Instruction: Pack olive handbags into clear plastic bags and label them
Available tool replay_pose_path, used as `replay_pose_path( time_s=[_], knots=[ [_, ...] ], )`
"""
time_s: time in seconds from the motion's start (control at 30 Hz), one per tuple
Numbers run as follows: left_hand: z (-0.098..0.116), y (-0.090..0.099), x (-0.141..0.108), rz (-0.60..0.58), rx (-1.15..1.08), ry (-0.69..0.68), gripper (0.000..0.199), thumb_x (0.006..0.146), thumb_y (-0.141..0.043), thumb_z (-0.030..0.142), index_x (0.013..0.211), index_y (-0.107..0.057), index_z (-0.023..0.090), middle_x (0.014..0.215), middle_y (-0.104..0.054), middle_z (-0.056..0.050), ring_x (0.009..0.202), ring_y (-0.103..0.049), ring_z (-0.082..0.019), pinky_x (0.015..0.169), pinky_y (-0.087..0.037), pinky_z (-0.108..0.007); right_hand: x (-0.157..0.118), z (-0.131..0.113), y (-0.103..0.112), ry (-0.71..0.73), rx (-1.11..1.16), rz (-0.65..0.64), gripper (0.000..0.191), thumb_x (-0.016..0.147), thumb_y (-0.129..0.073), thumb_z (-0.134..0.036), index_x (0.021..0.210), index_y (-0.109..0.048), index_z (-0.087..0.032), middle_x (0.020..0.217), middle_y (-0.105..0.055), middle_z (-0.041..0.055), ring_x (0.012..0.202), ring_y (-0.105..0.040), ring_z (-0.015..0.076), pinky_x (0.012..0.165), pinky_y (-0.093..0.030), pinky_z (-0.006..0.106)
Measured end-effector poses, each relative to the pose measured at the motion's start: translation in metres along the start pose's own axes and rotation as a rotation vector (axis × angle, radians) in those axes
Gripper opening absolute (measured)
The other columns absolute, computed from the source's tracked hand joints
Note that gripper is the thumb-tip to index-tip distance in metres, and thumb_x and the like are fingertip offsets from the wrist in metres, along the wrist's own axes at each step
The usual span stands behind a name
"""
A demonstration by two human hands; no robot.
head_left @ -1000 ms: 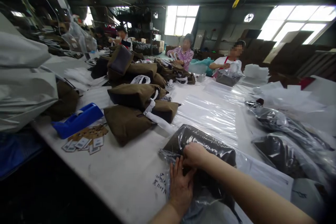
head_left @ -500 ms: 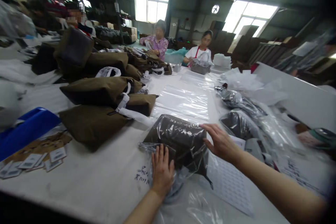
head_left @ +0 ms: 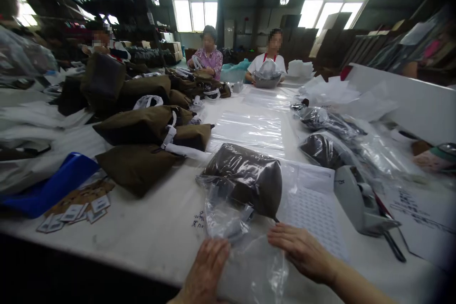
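A dark olive-brown handbag lies inside a clear plastic bag on the white table in front of me. The loose end of the plastic spreads toward the near table edge. Over the left side of that loose end is my left hand, its fingers stretched out and side by side. My right hand rests at the plastic's right side, just below the handbag's near corner, with fingers extended flat. Its thumb is hidden. Pale wrapping, apparently around the handle, shows through the plastic on the handbag's near side.
More olive handbags are heaped at left, near tags and a blue sheet. Flat clear bags lie beyond. A tape dispenser, printed sheet and bagged handbags are at right. Several co-workers stand behind the table.
Both hands have come off the bagged handbag and moved nearer to me, onto the loose plastic end. That end now lies more spread out. The view has also shifted slightly.
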State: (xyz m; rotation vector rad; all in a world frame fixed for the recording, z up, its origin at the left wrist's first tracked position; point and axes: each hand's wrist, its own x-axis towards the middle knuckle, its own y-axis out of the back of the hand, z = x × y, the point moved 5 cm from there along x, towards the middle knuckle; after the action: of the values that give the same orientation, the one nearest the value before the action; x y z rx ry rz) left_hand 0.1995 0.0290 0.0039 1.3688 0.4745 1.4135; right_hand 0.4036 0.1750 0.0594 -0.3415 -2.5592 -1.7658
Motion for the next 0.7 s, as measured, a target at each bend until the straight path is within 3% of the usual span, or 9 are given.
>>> replay_pose_path(
  time_s=[0.07,0.13,0.27,0.4,0.47,0.53,0.6,0.7],
  knots=[
    [0.009,-0.003,-0.015,0.023,-0.052,0.022,0.064,0.083,-0.047,0.057,0.13,-0.045,0.014,0.116,-0.062,-0.012,0.111,-0.054,-0.025,0.102,-0.038,-0.041,0.012,0.0,0.009,-0.145,0.158,-0.03,0.038,0.094,-0.029,-0.031,0.112,-0.06,-0.019,0.105,-0.067,0.0094,0.101,-0.061,0.0185,0.091,-0.046,0.033],
    [0.003,-0.002,-0.016,0.042,-0.213,0.212,0.033,0.091,-0.04,0.037,0.111,-0.059,0.019,0.102,-0.068,-0.007,0.099,-0.06,-0.02,0.096,-0.042,-0.036,0.019,-0.003,0.014,-0.274,0.216,-0.09,0.043,0.095,-0.026,-0.036,0.1,-0.065,-0.019,0.091,-0.069,0.0085,0.088,-0.064,0.0198,0.081,-0.047,0.031],
    [-0.02,0.014,-0.023,0.003,-0.667,0.756,0.038,0.093,-0.035,0.04,0.082,-0.065,0.019,0.079,-0.068,-0.003,0.078,-0.062,-0.016,0.074,-0.047,-0.025,0.023,-0.02,0.01,-0.505,0.328,-0.242,0.053,0.094,-0.024,-0.047,0.079,-0.067,-0.02,0.072,-0.067,0.0045,0.071,-0.063,0.0181,0.066,-0.043,0.026],
    [-0.02,0.024,-0.051,-0.07,-0.792,1.026,0.044,0.088,-0.041,0.049,0.069,-0.062,0.015,0.062,-0.06,0.0,0.061,-0.054,-0.014,0.059,-0.041,-0.022,0.02,-0.04,-0.014,-0.613,0.484,-0.419,0.059,0.093,-0.021,-0.052,0.069,-0.062,-0.018,0.063,-0.064,0.0036,0.058,-0.06,0.0161,0.053,-0.04,0.024],
    [-0.018,0.022,-0.062,-0.032,-0.79,1.085,0.045,0.087,-0.041,0.051,0.068,-0.061,0.015,0.061,-0.058,0.0,0.06,-0.052,-0.013,0.058,-0.039,-0.023,0.024,-0.044,-0.017,-0.59,0.365,-0.349,0.048,0.092,-0.028,-0.05,0.078,-0.063,-0.019,0.068,-0.065,0.0037,0.062,-0.061,0.0172,0.057,-0.041,0.025],
    [-0.018,0.018,-0.067,-0.009,-0.81,1.101,0.043,0.087,-0.041,0.05,0.073,-0.061,0.015,0.063,-0.059,0.0,0.062,-0.053,-0.014,0.06,-0.04,-0.023,0.036,-0.047,-0.01,-0.502,0.21,-0.195,0.034,0.09,-0.037,-0.045,0.087,-0.062,-0.022,0.078,-0.066,0.0038,0.073,-0.061,0.0189,0.067,-0.042,0.029],
    [-0.021,0.015,-0.07,-0.02,-0.84,1.102,0.039,0.086,-0.043,0.049,0.083,-0.062,0.015,0.063,-0.061,0.0,0.062,-0.055,-0.014,0.06,-0.041,-0.024,0.051,-0.048,-0.001,-0.425,0.092,-0.067,0.028,0.09,-0.04,-0.04,0.083,-0.061,-0.023,0.081,-0.064,0.0035,0.079,-0.058,0.0202,0.073,-0.042,0.032],
    [-0.029,0.02,-0.073,-0.033,-0.838,1.132,0.037,0.086,-0.045,0.046,0.104,-0.057,0.015,0.063,-0.063,0.001,0.058,-0.058,-0.015,0.058,-0.045,-0.025,0.071,-0.041,0.007,-0.421,-0.026,0.008,0.022,0.089,-0.046,-0.033,0.075,-0.06,-0.024,0.075,-0.062,0.0026,0.078,-0.055,0.0217,0.073,-0.041,0.035]
  ],
)
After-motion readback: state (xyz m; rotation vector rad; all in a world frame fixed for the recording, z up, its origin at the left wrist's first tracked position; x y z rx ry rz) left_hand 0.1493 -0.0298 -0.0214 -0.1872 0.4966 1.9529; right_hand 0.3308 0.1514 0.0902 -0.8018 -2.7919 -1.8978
